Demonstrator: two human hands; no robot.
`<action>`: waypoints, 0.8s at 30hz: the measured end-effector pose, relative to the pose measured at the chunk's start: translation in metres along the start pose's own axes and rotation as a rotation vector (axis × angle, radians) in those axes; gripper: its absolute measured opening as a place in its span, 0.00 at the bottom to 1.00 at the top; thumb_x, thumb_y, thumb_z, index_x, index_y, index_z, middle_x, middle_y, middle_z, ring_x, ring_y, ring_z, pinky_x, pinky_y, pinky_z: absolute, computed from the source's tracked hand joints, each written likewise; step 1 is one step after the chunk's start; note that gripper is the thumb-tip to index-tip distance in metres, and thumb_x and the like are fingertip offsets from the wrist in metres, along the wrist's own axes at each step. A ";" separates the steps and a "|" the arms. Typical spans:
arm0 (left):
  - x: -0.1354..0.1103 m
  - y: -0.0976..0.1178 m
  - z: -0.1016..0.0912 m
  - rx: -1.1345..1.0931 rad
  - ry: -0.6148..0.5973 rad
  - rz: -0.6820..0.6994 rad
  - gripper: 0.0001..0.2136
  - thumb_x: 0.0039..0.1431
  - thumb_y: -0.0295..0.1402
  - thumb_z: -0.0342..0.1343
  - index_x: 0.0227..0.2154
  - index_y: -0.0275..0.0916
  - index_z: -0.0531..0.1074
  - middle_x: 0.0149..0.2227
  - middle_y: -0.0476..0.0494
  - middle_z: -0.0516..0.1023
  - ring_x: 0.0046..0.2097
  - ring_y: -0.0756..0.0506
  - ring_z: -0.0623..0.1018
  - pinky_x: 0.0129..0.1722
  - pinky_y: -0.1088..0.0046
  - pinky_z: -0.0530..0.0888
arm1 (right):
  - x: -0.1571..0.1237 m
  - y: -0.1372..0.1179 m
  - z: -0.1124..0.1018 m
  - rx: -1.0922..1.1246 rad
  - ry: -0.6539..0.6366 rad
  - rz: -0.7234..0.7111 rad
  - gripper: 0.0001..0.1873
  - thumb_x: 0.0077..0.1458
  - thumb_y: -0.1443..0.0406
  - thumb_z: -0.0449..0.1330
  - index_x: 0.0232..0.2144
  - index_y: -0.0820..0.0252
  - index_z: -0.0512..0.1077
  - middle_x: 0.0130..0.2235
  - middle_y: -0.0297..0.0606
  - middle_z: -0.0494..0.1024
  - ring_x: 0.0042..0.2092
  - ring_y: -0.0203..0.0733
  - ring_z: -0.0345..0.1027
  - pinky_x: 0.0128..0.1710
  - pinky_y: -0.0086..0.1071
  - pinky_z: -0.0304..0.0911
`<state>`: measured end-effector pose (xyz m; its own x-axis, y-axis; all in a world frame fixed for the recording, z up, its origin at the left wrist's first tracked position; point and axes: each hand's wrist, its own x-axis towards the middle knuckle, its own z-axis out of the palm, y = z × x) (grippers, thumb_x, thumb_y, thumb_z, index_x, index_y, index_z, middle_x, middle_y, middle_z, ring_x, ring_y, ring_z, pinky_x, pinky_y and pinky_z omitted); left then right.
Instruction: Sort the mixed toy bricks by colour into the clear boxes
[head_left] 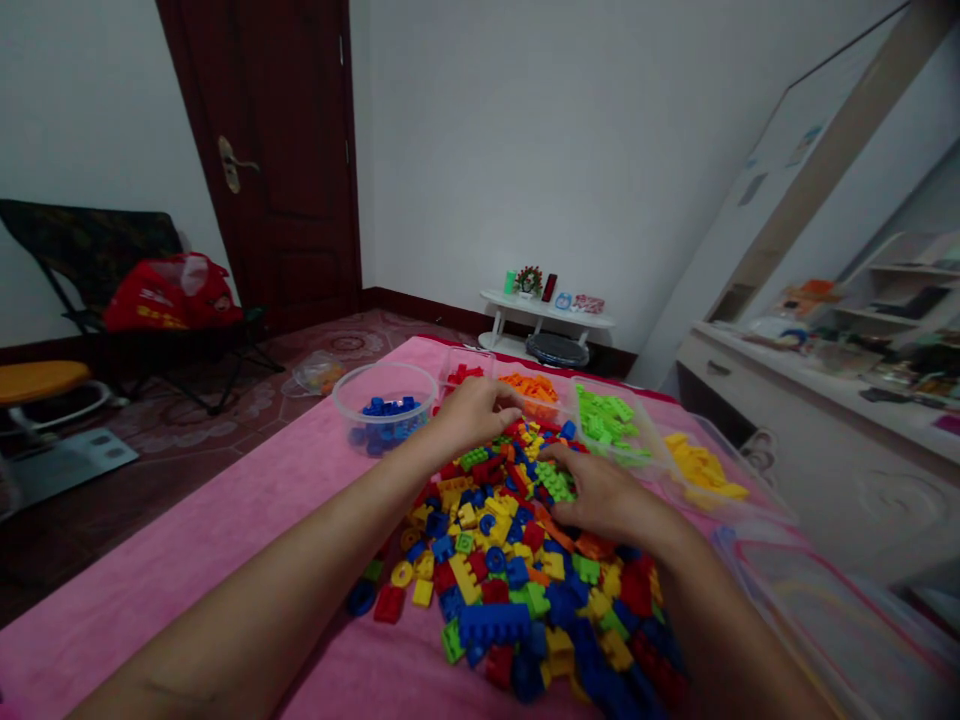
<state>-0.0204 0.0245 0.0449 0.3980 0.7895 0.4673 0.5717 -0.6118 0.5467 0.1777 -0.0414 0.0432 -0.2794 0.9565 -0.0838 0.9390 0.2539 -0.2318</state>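
A heap of small toy building blocks in red, blue, yellow, green and orange covers the middle of the pink cloth. My left hand is above the heap's far left edge, close to the red blocks' box. Its thumb and bent fingers stand apart, and nothing shows between them. At the heap's right side, my right hand has its fingers and thumb around a studded green building block. Part of that block is hidden by the fingers. A long blue block lies near the front of the heap.
Behind the heap, clear containers hold sorted pieces: a round tub of blue ones, then red, orange, green and yellow pieces in boxes. Clear lids lie at right. The pink cloth extends left.
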 end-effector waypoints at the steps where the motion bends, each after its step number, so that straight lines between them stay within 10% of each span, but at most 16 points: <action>1: -0.002 -0.001 0.001 0.089 -0.051 -0.022 0.10 0.51 0.31 0.55 0.35 0.38 0.79 0.32 0.43 0.80 0.33 0.47 0.78 0.33 0.75 0.72 | 0.000 0.002 -0.001 0.011 0.008 0.003 0.34 0.39 0.65 0.59 0.53 0.56 0.65 0.45 0.43 0.75 0.43 0.49 0.68 0.37 0.35 0.59; 8: -0.012 -0.002 0.000 0.499 -0.456 -0.196 0.12 0.45 0.36 0.61 0.34 0.41 0.79 0.36 0.41 0.80 0.37 0.41 0.78 0.34 0.72 0.72 | 0.005 0.009 0.006 0.140 0.153 -0.066 0.26 0.42 0.68 0.56 0.48 0.58 0.70 0.42 0.41 0.76 0.42 0.46 0.68 0.38 0.32 0.60; 12: -0.012 -0.004 0.002 0.477 -0.489 -0.165 0.14 0.43 0.32 0.60 0.37 0.41 0.79 0.37 0.41 0.79 0.37 0.41 0.77 0.34 0.71 0.71 | 0.012 0.009 0.012 0.246 0.260 -0.052 0.25 0.43 0.67 0.59 0.48 0.58 0.70 0.42 0.41 0.76 0.43 0.47 0.68 0.43 0.36 0.61; 17: -0.004 -0.008 0.004 0.281 -0.303 -0.189 0.11 0.44 0.29 0.56 0.31 0.38 0.79 0.27 0.43 0.78 0.30 0.44 0.76 0.28 0.73 0.69 | 0.019 -0.004 0.013 0.997 0.520 0.017 0.21 0.48 0.62 0.59 0.47 0.56 0.65 0.40 0.38 0.76 0.38 0.42 0.72 0.35 0.33 0.66; 24: 0.003 0.018 0.005 -0.523 0.104 -0.136 0.15 0.49 0.35 0.58 0.39 0.31 0.76 0.32 0.42 0.79 0.32 0.49 0.77 0.33 0.76 0.72 | 0.017 -0.021 0.012 1.974 0.203 0.271 0.12 0.61 0.63 0.48 0.39 0.65 0.67 0.26 0.41 0.76 0.23 0.35 0.70 0.18 0.23 0.62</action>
<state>-0.0048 0.0163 0.0529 0.2569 0.8704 0.4200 0.1693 -0.4684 0.8671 0.1506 -0.0328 0.0351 -0.0393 0.9709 -0.2362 -0.5685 -0.2161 -0.7938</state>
